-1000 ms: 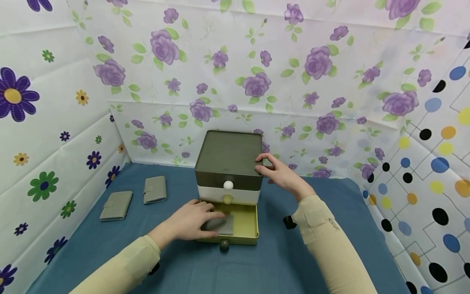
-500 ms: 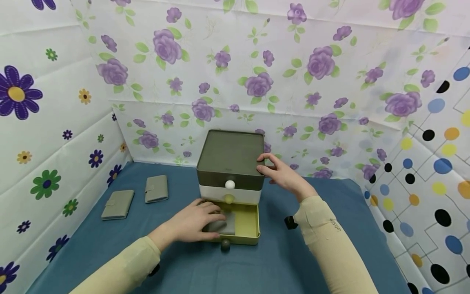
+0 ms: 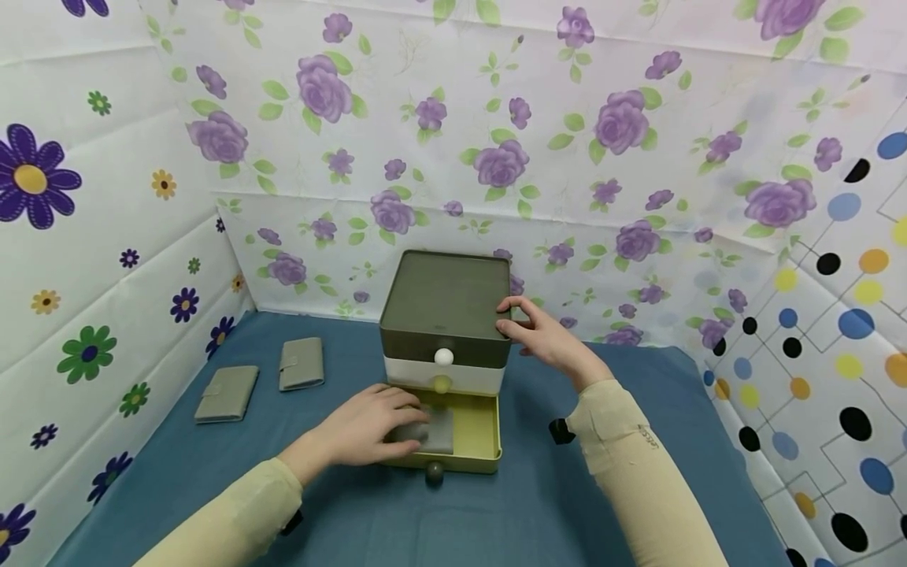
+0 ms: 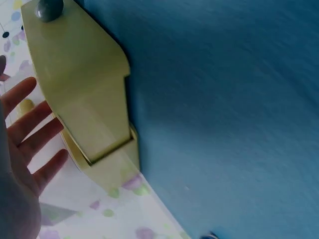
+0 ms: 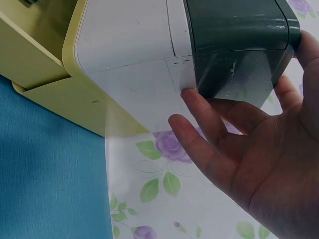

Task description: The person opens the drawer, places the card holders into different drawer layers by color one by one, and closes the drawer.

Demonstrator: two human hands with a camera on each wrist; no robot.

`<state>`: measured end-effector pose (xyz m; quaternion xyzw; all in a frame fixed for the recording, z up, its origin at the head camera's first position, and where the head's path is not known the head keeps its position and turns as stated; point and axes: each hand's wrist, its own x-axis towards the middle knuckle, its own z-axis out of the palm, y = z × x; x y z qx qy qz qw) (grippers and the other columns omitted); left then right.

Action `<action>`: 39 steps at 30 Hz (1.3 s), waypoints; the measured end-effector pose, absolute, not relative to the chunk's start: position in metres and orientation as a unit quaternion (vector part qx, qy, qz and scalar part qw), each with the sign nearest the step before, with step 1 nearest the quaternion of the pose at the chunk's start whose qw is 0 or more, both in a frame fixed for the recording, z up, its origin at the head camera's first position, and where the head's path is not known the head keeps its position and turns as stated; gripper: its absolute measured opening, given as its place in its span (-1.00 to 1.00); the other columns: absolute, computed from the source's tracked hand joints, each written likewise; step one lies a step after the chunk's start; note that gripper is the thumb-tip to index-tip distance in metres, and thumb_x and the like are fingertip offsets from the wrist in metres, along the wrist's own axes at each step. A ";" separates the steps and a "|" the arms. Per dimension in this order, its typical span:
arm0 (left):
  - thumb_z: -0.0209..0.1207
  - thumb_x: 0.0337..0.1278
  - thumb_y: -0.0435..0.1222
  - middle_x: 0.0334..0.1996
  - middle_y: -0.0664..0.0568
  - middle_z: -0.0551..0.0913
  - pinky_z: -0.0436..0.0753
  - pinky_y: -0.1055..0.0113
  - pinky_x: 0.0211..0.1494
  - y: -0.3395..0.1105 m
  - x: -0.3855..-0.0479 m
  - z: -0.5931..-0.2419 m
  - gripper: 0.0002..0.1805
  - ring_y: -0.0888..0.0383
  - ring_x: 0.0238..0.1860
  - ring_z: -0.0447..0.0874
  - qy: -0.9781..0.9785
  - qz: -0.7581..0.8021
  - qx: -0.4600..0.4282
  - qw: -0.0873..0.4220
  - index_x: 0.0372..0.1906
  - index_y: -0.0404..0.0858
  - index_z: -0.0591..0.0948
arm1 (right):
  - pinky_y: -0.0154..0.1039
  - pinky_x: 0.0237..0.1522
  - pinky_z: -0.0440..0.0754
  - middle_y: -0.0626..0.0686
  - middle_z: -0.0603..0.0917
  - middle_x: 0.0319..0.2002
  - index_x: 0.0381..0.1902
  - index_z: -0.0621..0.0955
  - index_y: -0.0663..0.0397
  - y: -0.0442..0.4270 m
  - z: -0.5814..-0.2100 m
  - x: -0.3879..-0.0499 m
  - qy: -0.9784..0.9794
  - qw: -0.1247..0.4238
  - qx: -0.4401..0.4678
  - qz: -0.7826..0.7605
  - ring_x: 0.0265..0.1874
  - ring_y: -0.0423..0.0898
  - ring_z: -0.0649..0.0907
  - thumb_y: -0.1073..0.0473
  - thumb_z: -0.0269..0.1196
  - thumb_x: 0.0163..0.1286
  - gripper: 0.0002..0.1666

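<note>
A small drawer cabinet (image 3: 445,299) with a dark olive top, a white middle tier and a yellow-green bottom tier stands at the back centre. Its bottom drawer (image 3: 476,453) is pulled out. A grey, flat notebook-like thing (image 3: 441,435) lies in that drawer, partly covered by my left hand (image 3: 372,425). The fingers of this hand reach over the drawer's left side, and the left wrist view shows them straight and spread with nothing between them. My right hand (image 3: 549,339) rests on the cabinet's upper right front corner; its other fingertips (image 5: 189,97) touch the side wall.
Two grey notebooks with clasp tabs lie on the blue cloth (image 3: 538,504) to the left, one notebook (image 3: 301,364) farther back and the other notebook (image 3: 227,394) nearer. A dark round knob (image 3: 434,473) juts from the drawer's front. Patterned sheets (image 3: 453,142) wall in three sides.
My left hand has drawn slightly left over the drawer. The right hand stays at the cabinet's corner, and the drawer and the notebooks have kept their places.
</note>
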<state>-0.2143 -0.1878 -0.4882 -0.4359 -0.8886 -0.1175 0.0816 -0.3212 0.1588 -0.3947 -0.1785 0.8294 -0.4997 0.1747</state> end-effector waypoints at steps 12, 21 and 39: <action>0.40 0.40 -0.06 0.01 0.13 0.75 0.66 -0.08 0.21 -0.229 -0.210 -0.493 -0.74 0.09 0.07 0.72 -0.905 -0.147 -0.367 0.154 0.06 -0.04 0.82 | 0.36 0.32 0.48 0.16 0.49 0.45 0.41 0.40 -0.29 0.158 -0.394 -0.320 0.821 0.179 -0.179 -0.512 0.38 0.16 0.51 -0.20 0.17 0.69 -0.53; 0.44 0.33 -0.15 -0.03 0.04 0.77 0.75 -0.06 -0.01 -0.269 -0.213 -0.501 -0.76 0.02 -0.06 0.78 -0.933 -0.148 -0.268 0.192 0.01 -0.11 0.82 | 0.28 0.29 0.52 0.18 0.46 0.48 0.42 0.39 -0.27 0.158 -0.395 -0.321 0.824 0.178 -0.184 -0.506 0.41 0.16 0.50 -0.22 0.16 0.69 -0.50; 0.19 0.56 -0.15 0.11 -0.28 0.70 0.68 -0.25 -0.09 -0.320 -0.229 -0.507 -0.59 -0.24 -0.02 0.72 -0.964 -0.213 -0.020 0.159 0.29 -0.30 0.66 | 0.07 0.09 0.58 0.13 0.59 0.36 0.39 0.41 -0.32 0.158 -0.393 -0.324 0.836 0.172 -0.178 -0.490 0.25 0.12 0.58 -0.19 0.17 0.69 -0.56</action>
